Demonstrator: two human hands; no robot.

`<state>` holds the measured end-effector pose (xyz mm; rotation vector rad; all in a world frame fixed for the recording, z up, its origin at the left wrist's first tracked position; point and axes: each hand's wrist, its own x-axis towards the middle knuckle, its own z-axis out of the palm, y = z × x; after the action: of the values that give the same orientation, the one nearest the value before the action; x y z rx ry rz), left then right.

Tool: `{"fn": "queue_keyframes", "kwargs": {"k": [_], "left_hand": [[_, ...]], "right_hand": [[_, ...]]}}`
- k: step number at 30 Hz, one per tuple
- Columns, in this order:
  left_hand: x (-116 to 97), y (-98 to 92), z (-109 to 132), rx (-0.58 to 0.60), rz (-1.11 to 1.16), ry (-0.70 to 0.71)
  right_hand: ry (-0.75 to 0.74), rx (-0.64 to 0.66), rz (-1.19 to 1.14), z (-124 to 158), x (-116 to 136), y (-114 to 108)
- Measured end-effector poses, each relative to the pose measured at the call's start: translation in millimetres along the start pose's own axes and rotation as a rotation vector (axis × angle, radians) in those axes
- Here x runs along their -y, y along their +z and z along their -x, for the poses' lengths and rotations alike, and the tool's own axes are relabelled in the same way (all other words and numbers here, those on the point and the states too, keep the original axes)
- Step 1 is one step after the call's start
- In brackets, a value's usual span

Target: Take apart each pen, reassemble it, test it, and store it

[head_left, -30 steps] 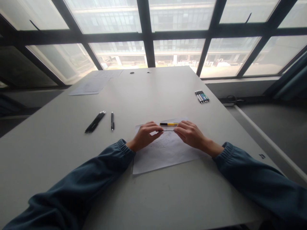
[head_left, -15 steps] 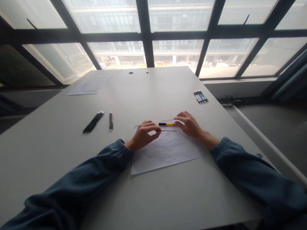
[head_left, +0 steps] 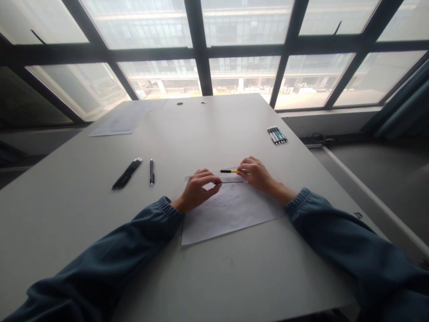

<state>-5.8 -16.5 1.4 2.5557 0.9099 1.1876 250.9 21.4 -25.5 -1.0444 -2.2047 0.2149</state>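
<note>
My left hand pinches one end of a thin, dark pen refill, which points right, level above the paper. My right hand has closed its fingers on a yellow and black pen. The pen's black end points left, just beyond the refill. Part of the yellow barrel hides behind my right fingers. Under both hands lies a white sheet of paper with a faint drawing on it.
On the white table, a black pen lies left of the paper beside a bundle of black pens. Several coloured pens sit in a row near the right edge. More papers rest at the far left.
My right fingers have closed on the yellow and black pen's right part, covering more of it. My left hand keeps its pinch on the refill. The view has shifted slightly.
</note>
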Motion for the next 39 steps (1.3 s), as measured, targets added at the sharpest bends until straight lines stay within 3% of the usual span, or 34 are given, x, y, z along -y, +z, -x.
{"fn": "queue_keyframes", "kwargs": {"k": [6, 12, 31, 39], "left_hand": [[2.7, -1.8, 1.1, -0.122, -0.006, -0.031], [5.4, -3.2, 0.7, -0.242, -0.042, -0.069], [6.2, -0.4, 0.1, -0.2, -0.03, -0.071], [8.7, 3.5, 1.4, -0.14, -0.007, -0.024]], "right_hand": [[0.052, -0.202, -0.093, 16.3, -13.4, -16.9], [0.079, -0.266, -0.054, 44.5, -24.4, -39.3], [-0.018, -0.237, -0.006, 42.1, -14.9, -38.4], [-0.121, -0.157, 0.132, 36.4, 4.2, -30.7]]}}
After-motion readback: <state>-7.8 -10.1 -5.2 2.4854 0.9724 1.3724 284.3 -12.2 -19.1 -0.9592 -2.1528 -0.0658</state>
